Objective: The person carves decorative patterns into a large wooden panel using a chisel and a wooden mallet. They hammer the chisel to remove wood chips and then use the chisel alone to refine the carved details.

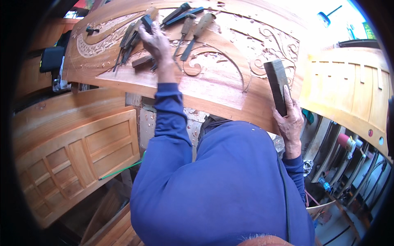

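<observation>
My left hand point(157, 43) reaches over a cluster of carving chisels lying on a carved wooden panel point(197, 84). Its fingers are closed around the dark-ended handle of a chisel point(146, 20). Beside it lie more chisels with wooden handles, one of them a wide-bladed chisel point(204, 25). Close to the panel's near edge, my right hand point(290, 123) grips the lower part of a long, dark wooden block point(276, 78), which is tilted with its end pointing away from me. Scrolls and curls are cut into the panel, with wood chips scattered over it.
A small dark wooden piece point(142, 62) lies near the chisels. Paneled wooden doors point(111, 141) stand at the lower left, by a thin green rod point(121, 169). Another pale wooden panel point(349, 78) extends to the right. Below it are a pink-and-white object point(347, 141) and several long wooden strips.
</observation>
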{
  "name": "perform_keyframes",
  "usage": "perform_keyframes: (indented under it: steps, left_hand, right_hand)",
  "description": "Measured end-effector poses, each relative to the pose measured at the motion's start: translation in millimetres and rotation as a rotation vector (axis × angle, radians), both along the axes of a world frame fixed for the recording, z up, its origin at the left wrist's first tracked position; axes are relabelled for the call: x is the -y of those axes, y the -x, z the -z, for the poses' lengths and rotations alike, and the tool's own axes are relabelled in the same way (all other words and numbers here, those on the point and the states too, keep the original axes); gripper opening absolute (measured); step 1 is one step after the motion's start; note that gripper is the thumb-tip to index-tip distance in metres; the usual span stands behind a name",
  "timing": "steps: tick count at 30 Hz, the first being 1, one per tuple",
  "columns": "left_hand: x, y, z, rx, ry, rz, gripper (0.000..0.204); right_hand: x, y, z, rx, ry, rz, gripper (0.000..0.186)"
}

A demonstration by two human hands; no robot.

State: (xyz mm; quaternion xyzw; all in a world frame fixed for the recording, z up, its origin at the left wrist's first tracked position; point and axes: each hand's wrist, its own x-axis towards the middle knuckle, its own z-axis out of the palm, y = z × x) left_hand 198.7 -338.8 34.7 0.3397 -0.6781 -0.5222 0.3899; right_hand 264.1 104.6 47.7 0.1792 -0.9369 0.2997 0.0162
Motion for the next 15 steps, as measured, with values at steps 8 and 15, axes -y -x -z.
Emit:
perform_keyframes:
  steps: [8, 15]
  left_hand:
    - [49, 5, 59, 0.588, 0.718, 0.003, 0.054]
    - [-65, 10, 35, 0.357, 0.997, 0.315, 0.038]
  right_hand:
    - [-32, -10, -2, 0.023, -0.200, -0.108, 0.087]
    - [-42, -16, 11, 0.082, -0.184, -0.027, 0.094]
